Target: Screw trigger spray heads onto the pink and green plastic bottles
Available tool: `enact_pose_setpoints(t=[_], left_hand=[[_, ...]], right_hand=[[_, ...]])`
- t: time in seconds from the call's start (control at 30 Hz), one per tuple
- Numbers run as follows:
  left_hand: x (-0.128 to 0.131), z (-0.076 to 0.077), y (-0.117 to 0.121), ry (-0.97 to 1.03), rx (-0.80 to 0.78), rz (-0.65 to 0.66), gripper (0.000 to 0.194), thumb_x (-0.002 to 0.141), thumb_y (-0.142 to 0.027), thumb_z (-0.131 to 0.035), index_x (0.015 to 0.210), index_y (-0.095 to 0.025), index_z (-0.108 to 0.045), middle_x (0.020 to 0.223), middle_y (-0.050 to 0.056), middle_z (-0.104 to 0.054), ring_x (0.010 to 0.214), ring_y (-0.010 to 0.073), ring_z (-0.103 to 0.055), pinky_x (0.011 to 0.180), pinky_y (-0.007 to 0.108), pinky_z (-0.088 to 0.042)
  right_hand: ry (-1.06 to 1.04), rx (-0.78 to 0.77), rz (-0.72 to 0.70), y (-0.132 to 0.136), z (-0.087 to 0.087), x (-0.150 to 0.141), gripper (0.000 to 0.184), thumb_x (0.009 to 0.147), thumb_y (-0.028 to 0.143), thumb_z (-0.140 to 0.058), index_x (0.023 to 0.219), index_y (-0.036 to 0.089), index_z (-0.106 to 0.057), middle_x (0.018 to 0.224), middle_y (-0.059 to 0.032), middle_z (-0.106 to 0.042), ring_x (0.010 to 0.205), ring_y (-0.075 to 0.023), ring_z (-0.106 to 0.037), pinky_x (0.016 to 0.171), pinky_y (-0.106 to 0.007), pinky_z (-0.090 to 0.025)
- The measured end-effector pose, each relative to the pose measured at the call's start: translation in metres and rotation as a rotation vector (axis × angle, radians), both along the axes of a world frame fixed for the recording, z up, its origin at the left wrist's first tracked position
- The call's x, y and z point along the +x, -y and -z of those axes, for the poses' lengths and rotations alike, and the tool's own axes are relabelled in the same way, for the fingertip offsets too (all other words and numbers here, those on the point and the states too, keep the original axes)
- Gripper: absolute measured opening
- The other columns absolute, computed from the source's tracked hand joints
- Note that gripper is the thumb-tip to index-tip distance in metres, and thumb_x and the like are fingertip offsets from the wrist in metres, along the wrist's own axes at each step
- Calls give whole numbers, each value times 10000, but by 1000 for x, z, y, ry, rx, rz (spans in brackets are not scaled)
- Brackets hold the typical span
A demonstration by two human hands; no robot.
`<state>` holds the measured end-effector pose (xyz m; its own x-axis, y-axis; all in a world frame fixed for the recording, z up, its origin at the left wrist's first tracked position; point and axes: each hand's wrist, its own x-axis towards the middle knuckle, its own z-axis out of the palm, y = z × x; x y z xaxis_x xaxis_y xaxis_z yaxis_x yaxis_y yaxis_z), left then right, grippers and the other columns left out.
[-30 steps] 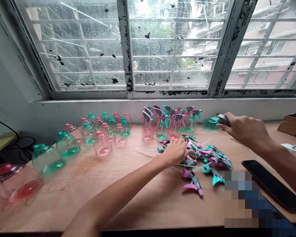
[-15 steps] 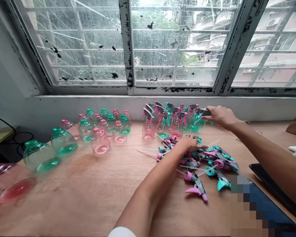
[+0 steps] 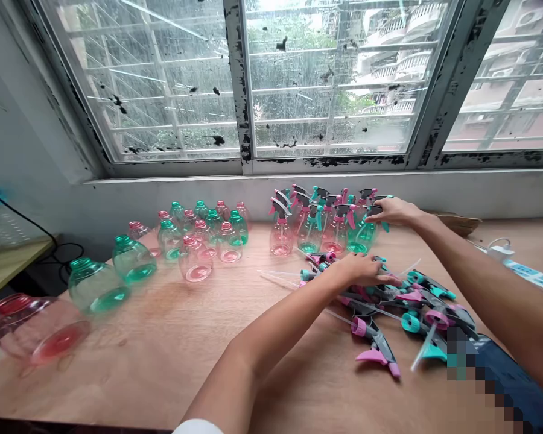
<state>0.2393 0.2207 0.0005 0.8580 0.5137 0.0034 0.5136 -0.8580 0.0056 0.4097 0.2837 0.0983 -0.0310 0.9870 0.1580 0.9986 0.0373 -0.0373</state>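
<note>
My right hand [image 3: 396, 211] is closed on the dark trigger head of a green spray bottle [image 3: 362, 236] at the right end of a group of assembled bottles. Beside it stands a pink spray bottle [image 3: 335, 232] with its head on. My left hand [image 3: 365, 269] lies over a heap of loose trigger spray heads [image 3: 398, 295], grey with pink or teal parts and thin clear tubes. Its fingers reach out to the right, and it covers part of the heap. Nearest me lies a loose pink-and-grey spray head [image 3: 376, 348].
Several headless pink and green bottles, including a clear pink bottle [image 3: 196, 259], stand on the left of the wooden table [image 3: 185, 355]. A white power strip [image 3: 534, 278] lies at the right. The window wall [image 3: 199, 196] bounds the back.
The view has shifted a little, so things sit further right. My right hand has moved slightly left with the green spray bottle, closer to the group. My left hand stays over the heap.
</note>
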Motion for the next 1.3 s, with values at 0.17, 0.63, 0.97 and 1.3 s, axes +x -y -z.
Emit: enact_pose_setpoints(t=[0.17,0.63,0.97,1.3], left_hand=[[-3,-4,7,-1,53,16,369,971,-446,-576,1189,-155,-638,1299,112,-631,1207,287,-587,1042,523,-445],[-7,-12,2,44,99,26,601,989,-610,-366,1230,-130,-637,1307,168,-620,1275,328,-522,1103,557,-322],[-9,-18,12,43,89,30,696,977,-649,-294,1302,-104,-580,1398,224,-546,1347,363,-439,1132,590,-249],[-30,-30,23,22,52,12,638,983,-624,-294,1306,-149,-570,1405,211,-537,1355,373,-430,1109,605,-277]], right_hand=[[-46,-143,27,-1,-6,-11,245,986,289,-620,1220,218,-635,1275,-82,-659,1028,-246,-685,864,-439,-589],[-141,-204,70,-6,-4,-17,271,982,292,-628,1236,198,-622,1264,-85,-662,1016,-251,-689,852,-449,-594],[-221,-226,78,-12,0,-19,295,975,290,-639,1250,187,-612,1263,-87,-660,1021,-258,-690,848,-457,-594],[-263,-233,129,-15,1,-22,297,974,290,-640,1252,190,-611,1266,-88,-658,1025,-258,-689,850,-457,-593]])
